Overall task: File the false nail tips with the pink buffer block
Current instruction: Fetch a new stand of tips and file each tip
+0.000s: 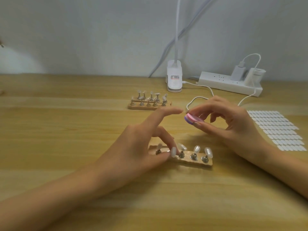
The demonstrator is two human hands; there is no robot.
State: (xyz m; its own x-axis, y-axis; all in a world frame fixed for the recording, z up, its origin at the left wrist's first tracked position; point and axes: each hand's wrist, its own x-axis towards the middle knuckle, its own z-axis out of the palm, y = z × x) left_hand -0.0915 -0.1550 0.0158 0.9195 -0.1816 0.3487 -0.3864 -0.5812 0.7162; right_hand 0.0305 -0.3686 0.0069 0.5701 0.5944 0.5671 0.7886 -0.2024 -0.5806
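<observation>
Nearest, the left hand point(141, 147) pinches one nail tip point(173, 151) on the wooden stand point(188, 161), with its index finger stretched out. Just beyond it, the right hand point(233, 120) grips the buffer block point(194, 119) by its edges. The tips look thin, light and springy, so each is best steadied near its base. The block seems light and slightly soft.
</observation>
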